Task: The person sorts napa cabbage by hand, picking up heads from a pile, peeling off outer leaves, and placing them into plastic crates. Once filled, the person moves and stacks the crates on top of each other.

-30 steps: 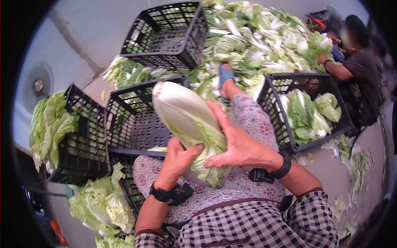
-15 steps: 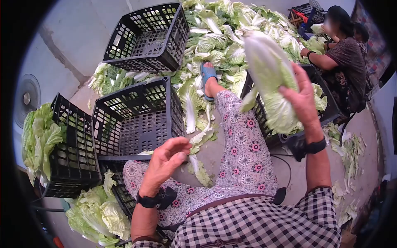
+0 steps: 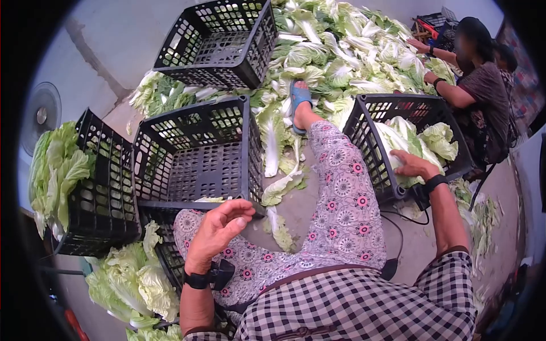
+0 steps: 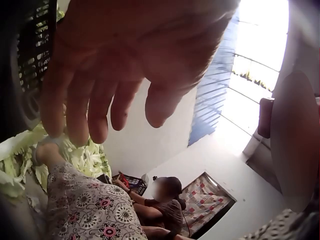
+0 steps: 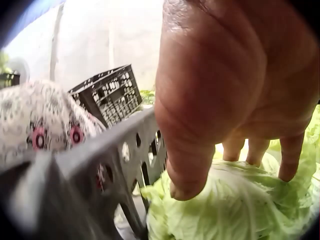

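In the head view my right hand (image 3: 415,166) is at the black plastic crate (image 3: 364,159) to the right of my knee, holding a napa cabbage (image 3: 401,133) that lies inside it. In the right wrist view the thumb is on one side of the leafy cabbage (image 5: 232,205) and the fingertips are on the other, close beside the crate wall (image 5: 135,150). Another pale green cabbage (image 3: 439,141) lies farther right in this crate. My left hand (image 3: 219,232) hovers over my left thigh, holding nothing, its fingers loosely bent.
A black crate (image 3: 250,153) stands ahead on the left, with another (image 3: 216,74) behind it. Cabbages (image 3: 60,176) top a tilted crate at far left; more (image 3: 136,284) lie below. A heap of leaves (image 3: 324,51) covers the floor ahead. Another person (image 3: 483,91) sits at right.
Both hands held the cabbage at first. My left hand let go and moved left, while the right carried the cabbage rightward and lowered it into the right crate.
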Demonstrator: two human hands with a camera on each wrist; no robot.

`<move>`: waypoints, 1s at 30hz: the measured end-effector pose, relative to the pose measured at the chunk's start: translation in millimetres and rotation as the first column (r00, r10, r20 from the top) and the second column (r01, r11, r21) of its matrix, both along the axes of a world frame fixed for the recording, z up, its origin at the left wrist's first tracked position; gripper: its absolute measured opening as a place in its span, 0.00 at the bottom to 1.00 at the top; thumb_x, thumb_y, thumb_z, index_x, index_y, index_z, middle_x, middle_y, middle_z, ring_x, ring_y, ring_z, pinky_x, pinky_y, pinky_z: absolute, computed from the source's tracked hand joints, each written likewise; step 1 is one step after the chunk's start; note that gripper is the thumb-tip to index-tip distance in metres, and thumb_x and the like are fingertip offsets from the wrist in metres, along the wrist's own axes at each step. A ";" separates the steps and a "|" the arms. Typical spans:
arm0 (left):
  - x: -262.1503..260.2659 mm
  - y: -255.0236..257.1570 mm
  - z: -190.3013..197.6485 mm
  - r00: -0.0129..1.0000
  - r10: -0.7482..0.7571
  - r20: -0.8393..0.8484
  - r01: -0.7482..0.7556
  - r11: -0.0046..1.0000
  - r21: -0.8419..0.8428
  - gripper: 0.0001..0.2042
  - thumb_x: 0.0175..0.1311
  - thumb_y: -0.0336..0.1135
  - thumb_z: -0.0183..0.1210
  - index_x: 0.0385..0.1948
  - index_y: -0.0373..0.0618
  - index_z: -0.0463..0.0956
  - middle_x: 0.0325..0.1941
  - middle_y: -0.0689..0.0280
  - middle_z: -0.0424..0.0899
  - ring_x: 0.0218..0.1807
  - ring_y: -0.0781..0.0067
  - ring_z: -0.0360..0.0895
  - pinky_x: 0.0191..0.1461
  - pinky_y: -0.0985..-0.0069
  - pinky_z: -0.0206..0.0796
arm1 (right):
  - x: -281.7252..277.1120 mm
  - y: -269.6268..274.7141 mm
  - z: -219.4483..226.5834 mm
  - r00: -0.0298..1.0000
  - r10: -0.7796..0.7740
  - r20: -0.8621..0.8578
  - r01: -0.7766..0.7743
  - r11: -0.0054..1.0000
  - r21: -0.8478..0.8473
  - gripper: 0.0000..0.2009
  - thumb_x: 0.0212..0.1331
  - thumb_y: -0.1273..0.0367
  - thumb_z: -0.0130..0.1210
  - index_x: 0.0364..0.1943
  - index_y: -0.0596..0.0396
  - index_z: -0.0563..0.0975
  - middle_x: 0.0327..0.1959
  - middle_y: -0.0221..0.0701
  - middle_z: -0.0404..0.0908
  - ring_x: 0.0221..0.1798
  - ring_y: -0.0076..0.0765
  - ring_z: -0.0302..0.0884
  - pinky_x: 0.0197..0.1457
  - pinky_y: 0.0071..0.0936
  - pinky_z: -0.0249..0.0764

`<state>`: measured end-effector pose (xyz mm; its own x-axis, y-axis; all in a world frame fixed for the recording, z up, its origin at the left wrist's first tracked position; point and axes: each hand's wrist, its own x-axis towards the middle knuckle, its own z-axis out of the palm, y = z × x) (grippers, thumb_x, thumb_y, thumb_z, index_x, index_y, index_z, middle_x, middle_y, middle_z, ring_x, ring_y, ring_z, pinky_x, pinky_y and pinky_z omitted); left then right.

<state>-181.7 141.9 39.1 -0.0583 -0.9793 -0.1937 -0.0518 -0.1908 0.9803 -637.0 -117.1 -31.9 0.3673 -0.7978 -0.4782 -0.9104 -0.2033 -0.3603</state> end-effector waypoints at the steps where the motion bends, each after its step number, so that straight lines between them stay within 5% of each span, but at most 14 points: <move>1: 2.6 2.6 -2.6 1.000 0.002 -0.008 -0.001 1.000 0.021 0.21 0.61 0.42 0.57 0.52 0.37 0.69 0.48 0.61 0.77 0.48 0.74 0.74 0.54 0.76 0.65 | -5.9 -7.6 -1.8 0.999 0.026 0.042 -0.027 0.999 0.018 0.31 0.51 0.64 0.57 0.61 0.56 0.63 0.59 0.45 0.68 0.64 0.45 0.64 0.66 0.32 0.59; 4: 8.2 9.5 -5.3 0.999 0.003 0.043 -0.003 1.000 -0.007 0.17 0.63 0.33 0.55 0.51 0.37 0.69 0.47 0.63 0.78 0.52 0.75 0.73 0.58 0.76 0.62 | -6.7 -6.1 24.9 0.996 0.049 0.079 -0.036 0.986 -0.165 0.30 0.51 0.64 0.57 0.60 0.59 0.65 0.60 0.46 0.68 0.63 0.46 0.64 0.66 0.33 0.59; 7: 13.1 20.1 -0.5 0.999 0.050 0.018 -0.049 0.999 -0.023 0.18 0.62 0.37 0.55 0.51 0.37 0.70 0.49 0.62 0.77 0.52 0.74 0.73 0.58 0.75 0.63 | 15.7 -2.8 41.5 0.960 0.075 0.270 0.047 0.907 -0.419 0.28 0.50 0.64 0.56 0.57 0.62 0.68 0.56 0.45 0.72 0.60 0.47 0.67 0.64 0.36 0.62; 11: 27.3 43.1 -10.5 0.989 0.145 -0.037 -0.147 0.988 -0.046 0.17 0.64 0.35 0.55 0.52 0.39 0.69 0.48 0.65 0.77 0.51 0.78 0.72 0.56 0.78 0.63 | 86.9 24.4 71.3 0.830 0.251 0.498 -0.047 0.921 -0.387 0.27 0.48 0.65 0.54 0.54 0.63 0.69 0.50 0.43 0.75 0.53 0.41 0.70 0.60 0.33 0.63; 15: 41.4 75.7 -2.3 0.959 0.276 0.064 -0.266 0.956 -0.122 0.16 0.64 0.35 0.55 0.51 0.39 0.70 0.46 0.68 0.76 0.50 0.80 0.71 0.55 0.79 0.63 | 149.8 51.8 92.1 0.761 0.344 0.550 -0.262 0.939 -0.224 0.27 0.48 0.62 0.55 0.52 0.63 0.69 0.49 0.41 0.74 0.55 0.41 0.69 0.61 0.33 0.62; 22: 73.5 182.0 13.7 0.623 0.737 0.263 -0.683 0.676 -0.276 0.15 0.63 0.35 0.55 0.48 0.38 0.72 0.44 0.67 0.78 0.49 0.78 0.72 0.55 0.79 0.63 | 162.4 50.2 50.2 0.701 0.507 0.502 -0.396 0.862 -0.317 0.29 0.51 0.58 0.55 0.57 0.59 0.66 0.61 0.47 0.62 0.66 0.51 0.57 0.70 0.37 0.50; 25: 75.5 205.9 21.1 0.544 0.793 0.273 -0.739 0.607 -0.291 0.15 0.62 0.35 0.56 0.47 0.38 0.72 0.43 0.67 0.79 0.46 0.78 0.74 0.51 0.79 0.66 | 166.6 47.0 41.4 0.708 0.559 0.431 -0.397 0.820 -0.412 0.28 0.50 0.61 0.55 0.57 0.58 0.65 0.61 0.48 0.62 0.66 0.53 0.56 0.69 0.38 0.51; 30: 67.5 195.4 36.8 0.587 0.752 0.300 -0.681 0.659 -0.318 0.16 0.61 0.38 0.57 0.47 0.38 0.72 0.42 0.66 0.79 0.46 0.78 0.74 0.52 0.79 0.65 | 163.2 51.8 43.6 0.694 0.546 0.470 -0.370 0.830 -0.418 0.26 0.51 0.62 0.54 0.55 0.57 0.67 0.61 0.47 0.63 0.65 0.52 0.58 0.68 0.37 0.53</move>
